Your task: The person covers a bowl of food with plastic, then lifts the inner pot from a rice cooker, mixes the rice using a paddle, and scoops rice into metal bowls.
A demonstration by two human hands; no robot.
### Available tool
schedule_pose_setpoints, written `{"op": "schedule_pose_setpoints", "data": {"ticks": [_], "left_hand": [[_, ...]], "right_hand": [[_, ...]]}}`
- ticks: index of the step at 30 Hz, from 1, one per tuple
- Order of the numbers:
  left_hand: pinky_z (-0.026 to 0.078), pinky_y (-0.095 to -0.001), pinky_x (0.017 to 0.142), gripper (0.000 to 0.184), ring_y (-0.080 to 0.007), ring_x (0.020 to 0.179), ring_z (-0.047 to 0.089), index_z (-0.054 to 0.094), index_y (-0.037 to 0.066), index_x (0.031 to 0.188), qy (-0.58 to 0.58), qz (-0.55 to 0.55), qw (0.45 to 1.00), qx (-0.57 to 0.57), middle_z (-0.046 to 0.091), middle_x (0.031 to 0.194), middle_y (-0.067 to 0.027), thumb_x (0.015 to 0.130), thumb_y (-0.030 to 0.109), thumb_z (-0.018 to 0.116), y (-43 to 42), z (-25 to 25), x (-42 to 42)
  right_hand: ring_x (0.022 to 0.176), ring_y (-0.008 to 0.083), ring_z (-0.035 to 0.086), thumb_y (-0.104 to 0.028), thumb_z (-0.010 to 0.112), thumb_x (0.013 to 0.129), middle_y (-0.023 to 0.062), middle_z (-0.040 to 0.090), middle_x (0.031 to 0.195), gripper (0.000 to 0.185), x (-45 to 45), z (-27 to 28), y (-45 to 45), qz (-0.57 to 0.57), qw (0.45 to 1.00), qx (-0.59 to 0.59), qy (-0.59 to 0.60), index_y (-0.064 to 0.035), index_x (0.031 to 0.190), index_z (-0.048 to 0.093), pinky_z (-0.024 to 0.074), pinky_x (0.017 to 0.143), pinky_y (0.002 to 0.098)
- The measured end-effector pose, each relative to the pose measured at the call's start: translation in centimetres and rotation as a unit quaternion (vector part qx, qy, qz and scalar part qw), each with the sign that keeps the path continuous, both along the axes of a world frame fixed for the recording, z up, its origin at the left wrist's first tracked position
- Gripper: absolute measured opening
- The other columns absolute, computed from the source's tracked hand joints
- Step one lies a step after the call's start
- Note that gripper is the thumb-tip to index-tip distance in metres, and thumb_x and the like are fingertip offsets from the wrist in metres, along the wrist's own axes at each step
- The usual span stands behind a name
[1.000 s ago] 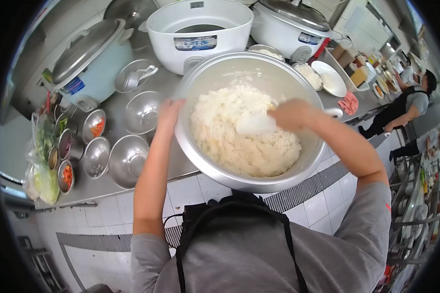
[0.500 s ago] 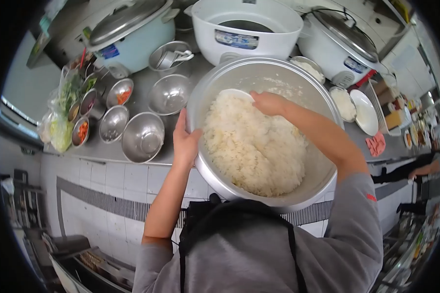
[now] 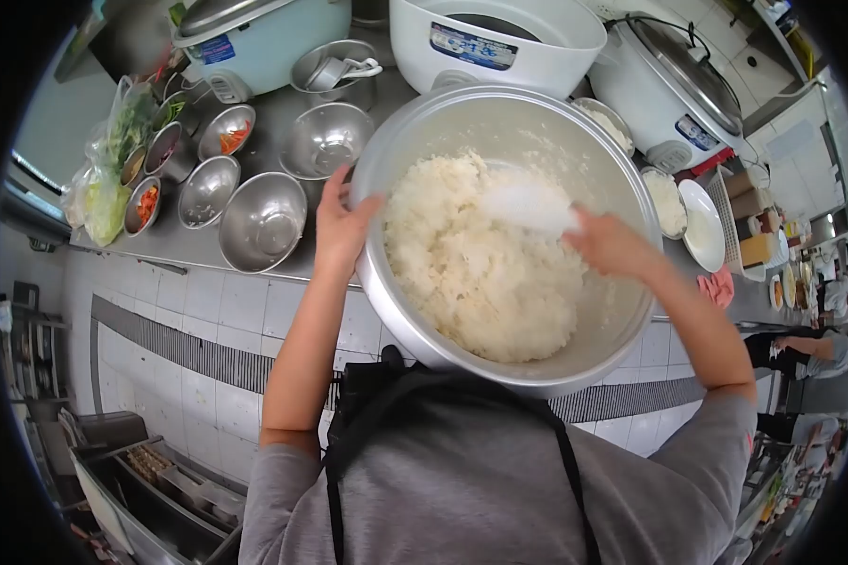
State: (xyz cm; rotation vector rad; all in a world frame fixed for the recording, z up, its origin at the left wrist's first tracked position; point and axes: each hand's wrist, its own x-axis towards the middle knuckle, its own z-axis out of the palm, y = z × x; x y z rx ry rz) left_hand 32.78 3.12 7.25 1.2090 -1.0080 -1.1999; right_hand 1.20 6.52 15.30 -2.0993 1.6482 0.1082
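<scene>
A large round metal pot (image 3: 622,339) is tilted toward me, its bottom heaped with cooked white rice (image 3: 471,273). My left hand (image 3: 341,226) grips the pot's left side, thumb near the rim and fingers along the outer wall. Inside the pot, at the right of the heap, my right hand (image 3: 612,243) is closed on a white rice paddle (image 3: 528,202). The paddle is smeared by motion, so its exact shape is unclear. It lies over the upper part of the rice and points left.
Steel bowls (image 3: 264,221) stand left of the pot, some holding cut vegetables (image 3: 236,139). Behind are a lidless white rice cooker (image 3: 546,56) and lidded ones (image 3: 669,89). A white oval dish (image 3: 702,226) and pink cloth (image 3: 716,287) lie right. Another person (image 3: 810,353) is far right.
My right hand has moved right and toward me with the paddle, which has come away from the heap's upper left edge. The left hand still holds the pot. The view has shifted slightly.
</scene>
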Motion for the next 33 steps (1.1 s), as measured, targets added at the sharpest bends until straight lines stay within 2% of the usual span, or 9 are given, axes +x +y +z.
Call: {"op": "schedule_pose_setpoints", "data": {"ticks": [1, 4, 7, 16, 26, 28, 30, 32, 33], "left_hand": [[0.044, -0.0305, 0.076, 0.065, -0.0228, 0.098, 0.049, 0.028, -0.001, 0.128, 0.001, -0.007, 1.000, 0.003, 0.042, 0.114, -0.0162, 0.072, 0.008, 0.061, 0.6, -0.3, -0.1], [0.039, -0.0319, 0.084, 0.059, -0.0255, 0.110, 0.035, 0.030, 0.003, 0.128, -0.177, 0.049, 0.974, -0.129, 0.025, 0.124, -0.0166, 0.077, 0.013, 0.058, 3.3, -0.8, -0.2], [0.032, -0.0332, 0.091, 0.051, -0.0260, 0.111, 0.033, 0.031, 0.003, 0.126, -0.257, 0.049, 0.947, -0.188, 0.027, 0.124, -0.0161, 0.080, 0.012, 0.052, 5.1, -0.5, -1.4], [0.023, -0.0357, 0.097, 0.038, -0.0281, 0.114, 0.031, 0.036, 0.001, 0.119, -0.210, 0.073, 0.955, -0.196, 0.035, 0.121, -0.0155, 0.083, 0.008, 0.044, 5.0, -0.7, -1.7], [0.023, -0.0357, 0.097, 0.040, -0.0278, 0.115, 0.031, 0.037, 0.000, 0.119, -0.234, 0.096, 0.938, -0.238, 0.035, 0.122, -0.0153, 0.084, 0.015, 0.047, 4.2, -1.6, 1.2], [0.025, -0.0361, 0.096, 0.047, -0.0284, 0.114, 0.033, 0.036, -0.003, 0.120, -0.188, 0.254, 0.935, -0.159, 0.035, 0.123, -0.0160, 0.083, 0.021, 0.051, 3.0, -3.1, 7.7], [0.029, -0.0371, 0.094, 0.058, -0.0298, 0.110, 0.038, 0.037, -0.006, 0.120, -0.407, 0.401, 0.814, -0.103, 0.040, 0.117, -0.0214, 0.078, 0.027, 0.060, 1.3, -8.4, 17.6], [0.042, -0.0365, 0.083, 0.045, -0.0262, 0.096, 0.050, 0.045, -0.006, 0.109, -0.368, 0.269, 0.885, 0.093, 0.051, 0.099, -0.0183, 0.076, 0.021, 0.059, 2.2, -10.6, 22.5], [0.042, -0.0365, 0.083, 0.045, -0.0262, 0.096, 0.050, 0.045, -0.006, 0.109, -0.366, 0.269, 0.887, 0.087, 0.051, 0.099, -0.0183, 0.076, 0.021, 0.059, 2.3, -10.2, 22.2]], "right_hand": [[0.046, 0.0229, 0.054, -0.017, 0.040, 0.086, 0.0124, 0.054, 0.063, 0.026, -0.2, 1.6, -0.8, -0.153, 0.977, 0.115, -0.096, -0.0049, 0.109, 0.040, 0.0436, 0.040, 0.0345], [0.044, 0.0175, 0.050, -0.016, 0.043, 0.085, 0.0083, 0.047, 0.057, 0.027, -3.8, -1.1, -2.5, -0.196, 0.937, 0.268, -0.108, -0.0049, 0.109, 0.039, 0.0399, 0.037, 0.0326], [0.041, 0.0164, 0.045, -0.013, 0.047, 0.082, 0.0071, 0.045, 0.055, 0.028, -1.1, -4.4, 0.0, -0.224, 0.875, 0.382, -0.196, -0.0054, 0.108, 0.039, 0.0382, 0.036, 0.0301], [0.040, 0.0146, 0.044, -0.001, 0.040, 0.076, 0.0066, 0.044, 0.055, 0.026, 9.2, -5.9, -0.4, -0.121, 0.847, 0.419, -0.303, -0.0038, 0.102, 0.042, 0.0381, 0.035, 0.0298], [0.037, 0.0155, 0.041, 0.000, 0.040, 0.071, 0.0085, 0.043, 0.053, 0.009, 8.8, -7.2, 0.2, -0.188, 0.779, 0.466, -0.375, 0.0000, 0.076, 0.048, 0.0356, 0.034, 0.0312], [0.038, 0.0156, 0.042, -0.001, 0.041, 0.071, 0.0077, 0.043, 0.055, 0.008, 8.2, -6.8, 0.4, -0.246, 0.763, 0.463, -0.378, 0.0004, 0.075, 0.048, 0.0349, 0.034, 0.0311], [0.038, 0.0158, 0.042, -0.001, 0.041, 0.071, 0.0079, 0.044, 0.055, 0.009, 7.4, -6.6, 0.1, -0.227, 0.764, 0.464, -0.387, 0.0006, 0.075, 0.048, 0.0355, 0.034, 0.0314], [0.039, 0.0160, 0.042, -0.001, 0.040, 0.071, 0.0081, 0.044, 0.054, 0.009, 7.1, -6.3, 0.0, -0.206, 0.764, 0.465, -0.397, 0.0009, 0.075, 0.048, 0.0362, 0.034, 0.0317], [0.039, 0.0164, 0.043, 0.000, 0.040, 0.071, 0.0086, 0.044, 0.055, 0.008, 6.9, -5.9, -0.1, -0.210, 0.777, 0.452, -0.384, 0.0012, 0.074, 0.048, 0.0369, 0.035, 0.0319]]}}
